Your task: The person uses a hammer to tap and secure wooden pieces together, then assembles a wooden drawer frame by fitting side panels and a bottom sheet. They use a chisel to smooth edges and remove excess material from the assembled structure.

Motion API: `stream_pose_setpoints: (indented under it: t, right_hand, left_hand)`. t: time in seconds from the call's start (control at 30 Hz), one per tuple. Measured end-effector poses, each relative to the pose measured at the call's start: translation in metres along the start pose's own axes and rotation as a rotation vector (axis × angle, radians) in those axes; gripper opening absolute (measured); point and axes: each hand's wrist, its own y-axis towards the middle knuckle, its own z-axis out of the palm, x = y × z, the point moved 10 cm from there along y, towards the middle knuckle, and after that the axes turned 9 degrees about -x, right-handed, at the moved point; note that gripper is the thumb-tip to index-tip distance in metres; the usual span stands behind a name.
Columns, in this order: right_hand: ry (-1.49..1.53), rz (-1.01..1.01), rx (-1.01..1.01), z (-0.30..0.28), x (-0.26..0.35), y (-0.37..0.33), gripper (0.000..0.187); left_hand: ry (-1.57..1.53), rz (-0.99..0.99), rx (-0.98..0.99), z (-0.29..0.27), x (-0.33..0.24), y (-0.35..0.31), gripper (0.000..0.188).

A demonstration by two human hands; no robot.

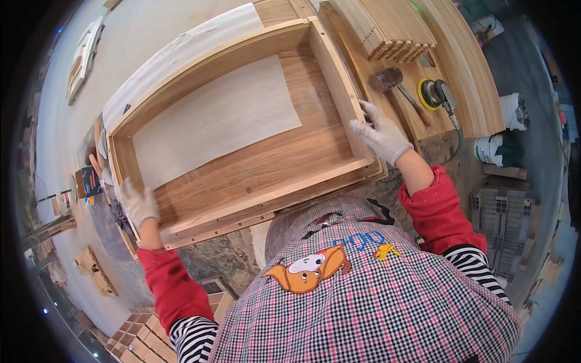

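Observation:
A rectangular wooden frame (334,81) with upright walls lies in front of me, on top of another wooden piece whose edge (224,228) shows below its near side. Inside its walls, a white paper sheet (218,118) covers part of the brown wood surface. My left hand (139,204), in a white glove, grips the left wall near the close corner; its fingers are slightly blurred. The white-gloved right hand (382,134) closes over the right wall, with the fingertips at its upper edge. Both palms are hidden.
To the right lie a mallet (387,78), a round sander (431,94) with a hose, and a stack of wooden slats (387,27). White buckets (489,150) and a grey plastic crate (502,212) stand beyond. Tools (95,166) lie at left.

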Motion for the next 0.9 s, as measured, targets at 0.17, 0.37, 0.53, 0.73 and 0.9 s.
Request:
stream_pose_setpoints:
  t: [0.17,0.37,0.53,0.73,0.9]
  right_hand:
    - [0.270,0.101,-0.073,-0.027,-0.040,-0.003,0.058]
    - [0.241,0.155,-0.064,-0.045,-0.089,-0.031,0.048]
    - [0.271,0.238,-0.108,-0.061,-0.160,-0.053,0.042]
    - [0.155,0.318,-0.239,-0.098,-0.200,-0.060,0.033]
    - [-0.314,0.139,-0.456,-0.135,-0.188,-0.050,0.033]
  left_hand:
    - [-1.263,-0.247,1.148,-0.039,-0.246,-0.048,0.055]
    - [-0.647,0.387,0.906,-0.075,-0.350,-0.057,0.038]
    - [-0.549,0.320,0.876,-0.072,-0.352,-0.062,0.033]
    - [-0.505,0.280,0.834,-0.071,-0.350,-0.064,0.030]
    - [-0.455,0.250,0.811,-0.077,-0.353,-0.058,0.027]
